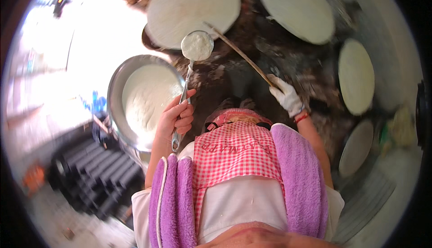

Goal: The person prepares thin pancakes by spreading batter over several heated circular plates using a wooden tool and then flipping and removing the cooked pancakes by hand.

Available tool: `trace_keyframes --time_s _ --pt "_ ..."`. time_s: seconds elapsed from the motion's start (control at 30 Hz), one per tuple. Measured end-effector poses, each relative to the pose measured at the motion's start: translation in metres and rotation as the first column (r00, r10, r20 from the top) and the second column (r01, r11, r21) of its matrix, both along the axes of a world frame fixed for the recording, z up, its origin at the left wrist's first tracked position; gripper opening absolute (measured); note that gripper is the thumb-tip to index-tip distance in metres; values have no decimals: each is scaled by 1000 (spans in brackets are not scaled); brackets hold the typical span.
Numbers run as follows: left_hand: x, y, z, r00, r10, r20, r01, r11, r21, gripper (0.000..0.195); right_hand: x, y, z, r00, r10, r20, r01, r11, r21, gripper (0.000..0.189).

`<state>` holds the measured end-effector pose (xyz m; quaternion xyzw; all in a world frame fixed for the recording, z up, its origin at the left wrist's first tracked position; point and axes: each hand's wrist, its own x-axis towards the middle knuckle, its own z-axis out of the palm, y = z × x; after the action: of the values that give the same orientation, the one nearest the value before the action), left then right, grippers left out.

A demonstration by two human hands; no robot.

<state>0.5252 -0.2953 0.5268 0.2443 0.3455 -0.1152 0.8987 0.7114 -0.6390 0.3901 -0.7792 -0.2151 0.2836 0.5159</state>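
Observation:
My bare left hand [177, 116] grips the handle of a metal ladle [189, 75]. The ladle's bowl holds thick white batter [197, 46] and hangs over the near edge of a large pale round [194, 9], apparently batter spread on a griddle. Just left of that hand stands a deep metal pot [114, 79], with more white batter [148, 92] inside. A white work glove covers my right hand [287, 94], which is closed around a thin wooden stick [241, 53]. The stick slants up and left, its tip over the large round; whether it touches cannot be told.
Other pale rounds curve along the right: one [297, 9] at top, another [356, 75] lower, and a greyer disc [356, 148] nearest me. Black ridged objects [101, 173] lie at lower left. Dark, littered ground [243, 79] shows between the griddles.

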Motion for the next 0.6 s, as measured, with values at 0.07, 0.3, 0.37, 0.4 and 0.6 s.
trace_keyframes --time_s 0.07,0.3,0.37,0.4,0.6 --pt "38 -27 0 971 -232 -57 234 971 42 37 -58 -60 7 912 -373 -173 359 927 -106 40" --pt "139 -195 -26 657 -722 217 732 541 -415 44 -223 -212 20 148 -923 -355 989 141 46 50" --pt "149 -299 6 456 -867 201 889 431 -155 44 -272 -249 16 -50 -938 -343 975 -121 188 52" --pt "149 -336 17 334 -914 231 938 346 14 44 -292 -256 10 -131 -911 -392 955 -222 197 50" --pt "125 -565 43 -238 -955 180 391 76 917 46 -367 -330 21 -434 -745 -506 794 -582 176 47"
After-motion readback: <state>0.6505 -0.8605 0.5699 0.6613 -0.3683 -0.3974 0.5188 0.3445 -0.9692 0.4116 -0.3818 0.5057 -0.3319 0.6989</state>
